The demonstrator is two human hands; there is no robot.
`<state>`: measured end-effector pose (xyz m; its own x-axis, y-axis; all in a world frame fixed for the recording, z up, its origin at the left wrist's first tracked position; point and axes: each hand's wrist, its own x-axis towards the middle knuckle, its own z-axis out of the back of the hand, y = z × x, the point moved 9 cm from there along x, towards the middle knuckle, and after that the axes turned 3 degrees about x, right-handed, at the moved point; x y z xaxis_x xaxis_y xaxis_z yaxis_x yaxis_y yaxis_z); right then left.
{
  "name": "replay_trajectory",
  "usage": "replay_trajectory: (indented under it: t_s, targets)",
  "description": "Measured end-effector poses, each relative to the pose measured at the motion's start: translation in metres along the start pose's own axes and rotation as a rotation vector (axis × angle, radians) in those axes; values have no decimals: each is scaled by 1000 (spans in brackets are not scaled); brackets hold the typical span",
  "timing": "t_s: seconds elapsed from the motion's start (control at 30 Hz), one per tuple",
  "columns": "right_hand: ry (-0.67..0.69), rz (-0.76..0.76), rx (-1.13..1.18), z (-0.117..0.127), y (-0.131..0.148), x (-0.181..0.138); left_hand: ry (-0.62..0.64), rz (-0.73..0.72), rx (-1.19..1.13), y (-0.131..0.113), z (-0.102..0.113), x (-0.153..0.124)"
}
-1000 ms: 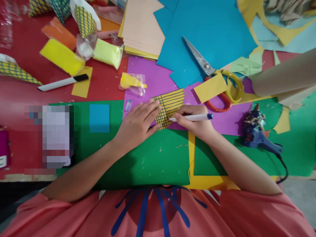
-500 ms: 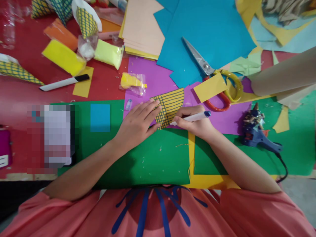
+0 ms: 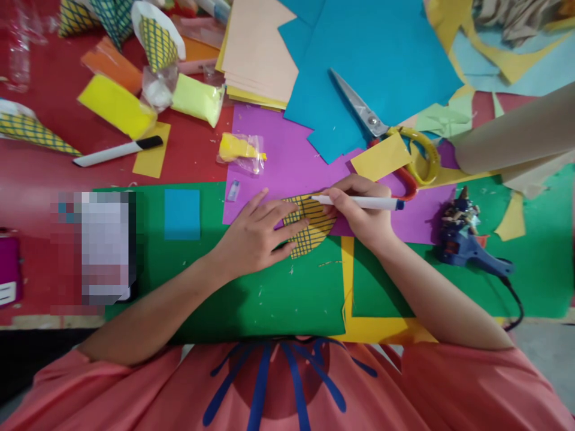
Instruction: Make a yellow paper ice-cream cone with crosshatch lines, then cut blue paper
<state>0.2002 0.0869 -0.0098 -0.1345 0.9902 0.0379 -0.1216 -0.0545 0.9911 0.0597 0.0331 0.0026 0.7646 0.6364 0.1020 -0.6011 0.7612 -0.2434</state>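
Your left hand (image 3: 256,232) lies flat with the fingers extended and slightly spread. It presses on the left part of the gridded yellow piece (image 3: 315,227) and grips nothing. This piece carries a dark hand-drawn grid and lies in front of you, across the edge where the purple sheet (image 3: 283,161) meets the green sheet (image 3: 269,287). Your right hand (image 3: 362,212) is closed around the white pen (image 3: 359,202). The long axis of the pen runs almost level from left to right. Its tip points left and meets the upper edge of the gridded yellow piece, and its blue end points right, toward the glue gun (image 3: 467,250). No lettering on the pen is legible. Beyond your left hand, a small clear bag (image 3: 241,149) on the purple sheet holds a yellow lump. Further left, on the red surface (image 3: 197,149), two larger clear packets (image 3: 197,99) hold yellow and pale yellow blocks. The scissors (image 3: 366,117) lie on the blue sheets (image 3: 381,54) with the blades pointing away from you to the left.
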Motion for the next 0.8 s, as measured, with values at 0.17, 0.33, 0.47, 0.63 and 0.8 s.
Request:
replay_trajectory:
  t_s: [0.17, 0.33, 0.47, 0.63, 0.8]
  targets:
    - [38, -1, -102, -5, -1, 2, 19, -32, -7, -2, -2, 1]
    - [56, 0, -121, -8, -2, 4, 30, -31, -12, -1, -2, 1]
    - [50, -4, -136, -8, -3, 5, 33, -23, -35, 0, -3, 1]
    - [55, 1, -147, -10, -1, 6, 25, -22, -45, 0, -4, 1]
    - [63, 16, -150, -10, 1, 5, 28, -20, -35, -1, -2, 2]
